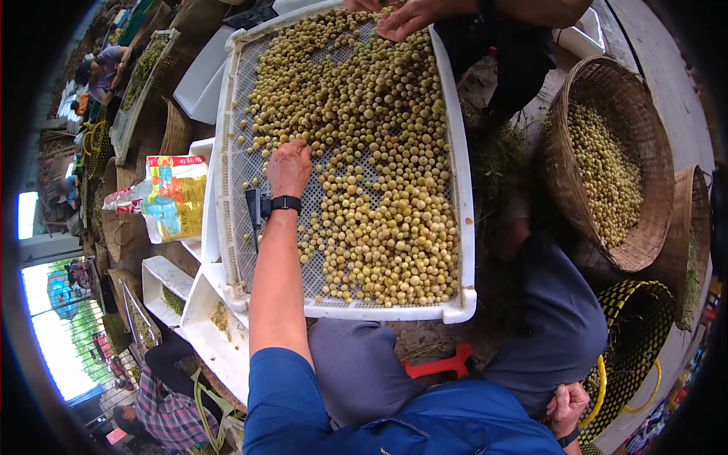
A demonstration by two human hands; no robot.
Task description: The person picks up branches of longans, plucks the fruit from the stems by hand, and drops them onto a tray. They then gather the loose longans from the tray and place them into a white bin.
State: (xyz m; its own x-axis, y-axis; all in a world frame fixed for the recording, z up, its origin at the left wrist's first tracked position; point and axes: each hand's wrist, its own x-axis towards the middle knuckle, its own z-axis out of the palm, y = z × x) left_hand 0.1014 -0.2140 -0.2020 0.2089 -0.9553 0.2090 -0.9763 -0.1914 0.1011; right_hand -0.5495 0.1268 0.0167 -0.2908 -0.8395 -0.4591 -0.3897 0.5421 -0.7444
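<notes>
A white mesh tray (464,250) holds a spread of small round yellow-green fruits (409,250), thicker toward its right side. Over the tray's left part is my left hand (289,168), fingers curled down at the edge of the fruits; what its fingertips hold, if anything, is hidden. A dark watch is on that wrist, and a black object (252,206) lies on the mesh beside it. My right hand (567,408) rests closed by my right thigh, away from the tray, with its inner side hidden.
Another person's hands (409,17) are over the tray's far end. Right of the tray stand a wicker basket (561,163) of fruits and a black-yellow woven basket (633,334). White boxes (201,299) and a colourful bag (176,199) are at left. People sit further left.
</notes>
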